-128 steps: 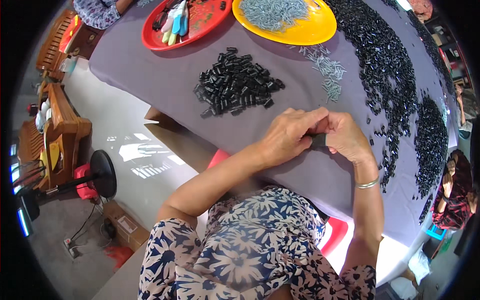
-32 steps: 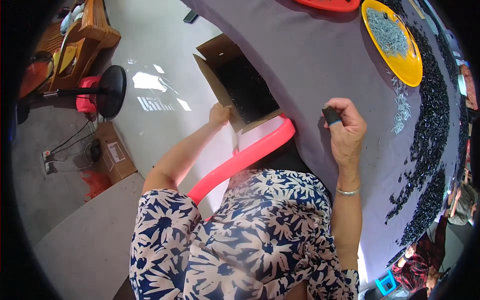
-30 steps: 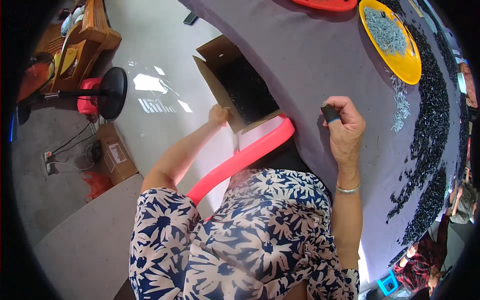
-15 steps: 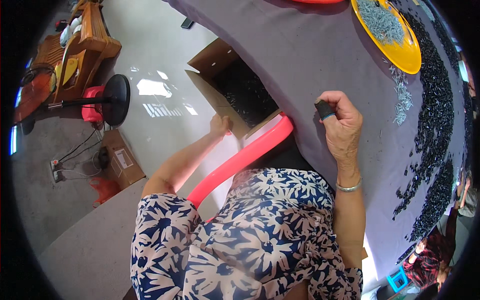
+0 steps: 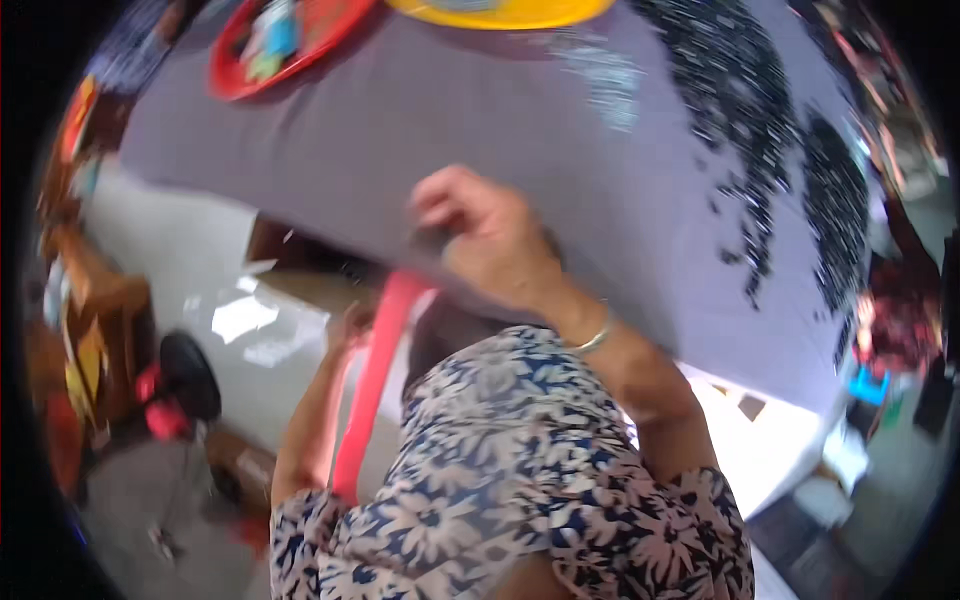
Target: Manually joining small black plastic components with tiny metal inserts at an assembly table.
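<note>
My right hand [image 5: 485, 225] is over the near part of the grey-covered table [image 5: 330, 150]. Its fingers are curled inward and smeared by motion, with a dark cover on the thumb; whether anything is between them is hidden. My left hand [image 5: 352, 325] is low beside the table, closed at the edge of an open cardboard box [image 5: 325, 288]. The box sits partly under the table's front edge, its inside dark. A curved pink plastic band [image 5: 372, 375] runs between my left arm and my body.
On the table are a red tray [image 5: 228, 86] with small items, a yellow tray [image 5: 520, 17], loose silvery pieces [image 5: 612, 88] and heaps of small black pieces [image 5: 740, 95]. A black fan base [image 5: 190, 375] stands left. Another person [image 5: 898, 322] is at the far right.
The view has swung to the right, so the red tray shows more. My right hand has moved left and inward across the table edge. My left hand stays at the box.
</note>
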A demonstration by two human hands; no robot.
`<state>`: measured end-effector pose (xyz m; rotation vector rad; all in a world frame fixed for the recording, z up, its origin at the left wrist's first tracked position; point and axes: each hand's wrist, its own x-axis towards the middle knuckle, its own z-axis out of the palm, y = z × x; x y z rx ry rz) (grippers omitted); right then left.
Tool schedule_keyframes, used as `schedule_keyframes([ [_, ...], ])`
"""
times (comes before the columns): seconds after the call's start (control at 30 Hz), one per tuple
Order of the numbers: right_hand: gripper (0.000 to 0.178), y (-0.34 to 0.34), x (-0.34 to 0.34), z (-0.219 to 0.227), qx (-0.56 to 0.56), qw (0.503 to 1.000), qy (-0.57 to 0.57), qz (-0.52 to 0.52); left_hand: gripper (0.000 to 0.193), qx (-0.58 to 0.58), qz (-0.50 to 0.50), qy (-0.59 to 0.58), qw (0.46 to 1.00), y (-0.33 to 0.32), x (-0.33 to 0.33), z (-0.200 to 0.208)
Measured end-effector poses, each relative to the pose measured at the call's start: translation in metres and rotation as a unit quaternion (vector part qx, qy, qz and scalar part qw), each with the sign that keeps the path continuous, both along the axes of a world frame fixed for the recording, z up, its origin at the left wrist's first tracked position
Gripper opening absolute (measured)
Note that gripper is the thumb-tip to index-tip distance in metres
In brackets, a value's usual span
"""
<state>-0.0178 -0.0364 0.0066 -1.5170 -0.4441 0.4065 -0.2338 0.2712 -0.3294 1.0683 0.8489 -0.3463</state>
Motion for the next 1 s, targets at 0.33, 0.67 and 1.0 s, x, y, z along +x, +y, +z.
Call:
schedule_keyframes([
  [0.33,0.017,-0.176,-0.045,0.040,-0.086,0.975,-0.063,-0.197,0.046,0.536,0.285,-0.145,0.781,0.136,0.080,0.196],
  [0.67,0.015,-0.275,-0.028,0.057,-0.264,0.884,-0.088,-0.375,0.012,0.395,-0.139,-0.600,0.682,-0.189,0.223,0.364],
  [1.0,0.024,-0.268,0.038,0.045,-0.299,0.901,-0.156,-0.273,0.050,0.272,-0.238,-0.447,0.818,-0.257,0.243,0.347],
])
